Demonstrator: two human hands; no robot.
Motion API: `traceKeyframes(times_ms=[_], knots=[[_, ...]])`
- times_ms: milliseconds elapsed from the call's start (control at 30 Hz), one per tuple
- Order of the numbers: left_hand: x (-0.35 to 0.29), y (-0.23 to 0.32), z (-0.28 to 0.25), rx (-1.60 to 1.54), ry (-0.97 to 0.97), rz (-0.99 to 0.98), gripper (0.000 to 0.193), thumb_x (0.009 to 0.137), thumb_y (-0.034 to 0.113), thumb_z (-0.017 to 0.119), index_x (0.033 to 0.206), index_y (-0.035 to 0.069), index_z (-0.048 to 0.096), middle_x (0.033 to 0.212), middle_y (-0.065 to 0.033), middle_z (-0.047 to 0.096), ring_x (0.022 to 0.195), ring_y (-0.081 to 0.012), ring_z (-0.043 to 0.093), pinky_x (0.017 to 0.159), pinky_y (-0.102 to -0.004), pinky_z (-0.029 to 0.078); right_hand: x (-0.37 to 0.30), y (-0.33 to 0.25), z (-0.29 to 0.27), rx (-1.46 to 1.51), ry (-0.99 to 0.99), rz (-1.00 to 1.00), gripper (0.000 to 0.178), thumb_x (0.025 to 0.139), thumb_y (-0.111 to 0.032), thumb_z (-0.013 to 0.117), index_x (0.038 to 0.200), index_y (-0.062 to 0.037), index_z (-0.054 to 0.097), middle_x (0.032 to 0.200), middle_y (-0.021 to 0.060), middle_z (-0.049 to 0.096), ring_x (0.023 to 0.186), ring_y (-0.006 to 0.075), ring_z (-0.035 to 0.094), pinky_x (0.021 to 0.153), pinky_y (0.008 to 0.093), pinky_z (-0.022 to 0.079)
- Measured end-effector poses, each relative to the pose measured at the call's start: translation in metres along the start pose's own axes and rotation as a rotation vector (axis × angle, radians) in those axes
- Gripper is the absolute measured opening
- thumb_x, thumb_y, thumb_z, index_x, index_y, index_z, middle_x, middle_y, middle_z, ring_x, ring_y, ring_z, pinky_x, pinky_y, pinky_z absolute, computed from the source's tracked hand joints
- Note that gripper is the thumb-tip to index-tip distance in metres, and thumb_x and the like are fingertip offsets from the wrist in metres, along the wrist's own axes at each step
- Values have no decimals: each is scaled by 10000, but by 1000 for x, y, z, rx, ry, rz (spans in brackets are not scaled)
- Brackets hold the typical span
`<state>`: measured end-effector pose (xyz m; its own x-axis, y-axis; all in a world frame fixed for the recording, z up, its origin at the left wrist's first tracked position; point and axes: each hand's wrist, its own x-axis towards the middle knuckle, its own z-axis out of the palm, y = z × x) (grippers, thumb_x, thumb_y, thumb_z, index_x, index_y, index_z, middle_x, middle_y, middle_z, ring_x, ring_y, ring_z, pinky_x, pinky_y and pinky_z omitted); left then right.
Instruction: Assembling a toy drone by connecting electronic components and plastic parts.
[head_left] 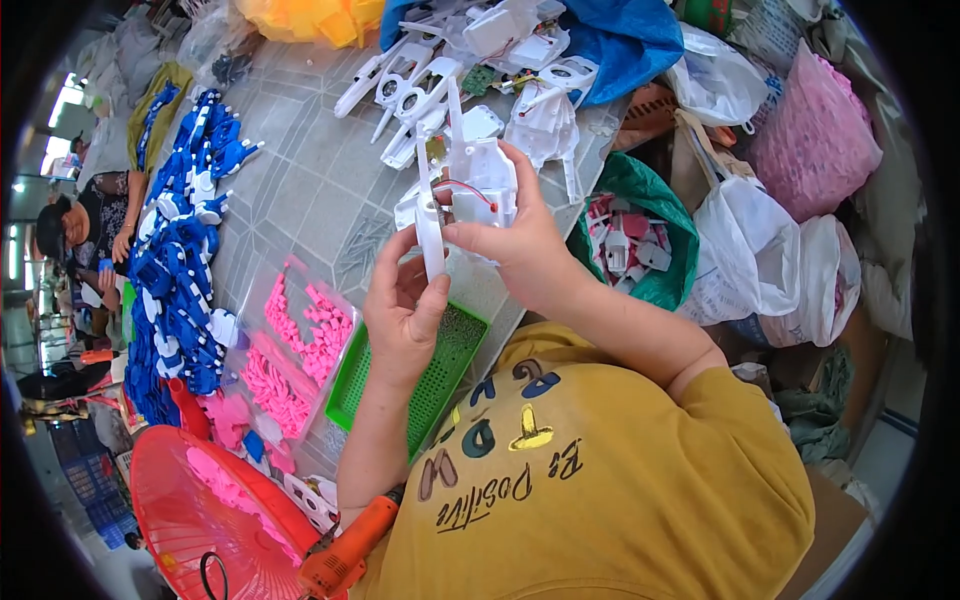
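Over the table, both hands hold a white plastic toy housing up in front of me. My right hand (520, 240) grips the open shell half (485, 180), thumb across its lower edge and fingers behind. A red wire (462, 186) runs inside the shell. My left hand (405, 305) is closed around the lower end of a long, narrow white plastic piece (430, 235), which stands upright against the shell. Whether the two pieces are joined, I cannot tell. Beneath my left wrist lies a green perforated tray (430, 385).
Beyond my hands lie white toy parts (410, 95) by a blue bag (640, 50). Left are blue-and-white parts (180, 260), pink pieces (325, 335), a red basket (160, 500) and an orange power screwdriver (345, 555). Right, a green sack (675, 265). Another person (100, 215) sits far left.
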<state>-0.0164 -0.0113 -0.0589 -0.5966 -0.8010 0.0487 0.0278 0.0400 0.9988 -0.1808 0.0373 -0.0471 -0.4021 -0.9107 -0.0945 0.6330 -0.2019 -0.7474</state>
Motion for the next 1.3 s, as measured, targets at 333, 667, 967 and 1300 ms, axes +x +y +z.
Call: traceKeyframes(times_ms=[333,667,967,1300], knots=[[-4,3,4,13,96,4,625,958,181,618,1478,22,310,1310,-141,579,1182,-220,600,952,-322,479,0,10,0,-446,-4,-421,815,751,-18,734,1436,-84,298,1267,89,530,1070,165,583,917,321,500],[-4,4,-6,-250,43,77,694,862,213,602,1466,-8,343,1349,-139,531,1211,-276,570,1037,-405,453,9,1,-17,322,-176,175,724,774,20,667,1424,-90,367,1326,123,560,1186,265,602,1013,441,496],[0,3,-16,-511,41,-153,583,804,115,639,1343,5,446,1119,-110,588,1010,-220,594,885,-374,496,-4,15,-20,61,-124,107,802,717,58,683,1433,-98,358,1376,112,535,1251,257,554,1068,417,450],[6,30,-16,-681,76,-179,535,876,245,592,1337,35,420,1086,-98,608,968,-194,607,848,-360,505,-7,24,-40,-616,-343,-458,859,712,125,689,1441,-100,294,1358,143,533,1226,236,560,1044,392,443]])
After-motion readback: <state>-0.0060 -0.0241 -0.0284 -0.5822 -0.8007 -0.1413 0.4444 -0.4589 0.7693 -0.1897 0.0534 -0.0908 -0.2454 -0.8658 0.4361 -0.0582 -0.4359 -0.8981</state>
